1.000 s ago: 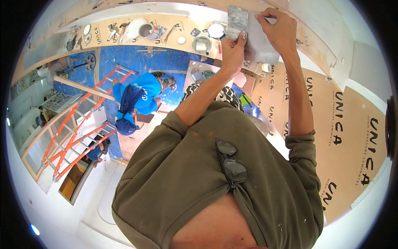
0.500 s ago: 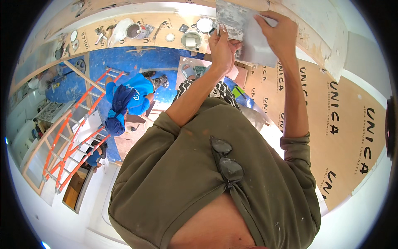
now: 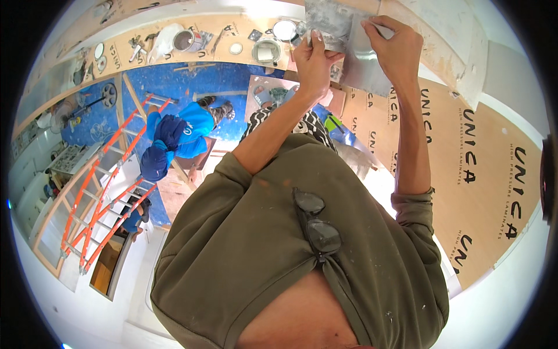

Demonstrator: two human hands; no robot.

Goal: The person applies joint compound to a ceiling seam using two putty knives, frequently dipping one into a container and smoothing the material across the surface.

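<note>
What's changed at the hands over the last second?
The left hand has shifted left, away from the right hand, and more of the smeared grey plate shows left of the smoother blade. Nothing was taken up or let go: the left hand still holds the plate, the right the blade.

The grey rectangular metal plate [image 3: 326, 18] is matt and smeared, the broad grey metal blade [image 3: 365, 68] smooth with a sheen, and the olive-green cloth shirt [image 3: 261, 232] matt.
</note>
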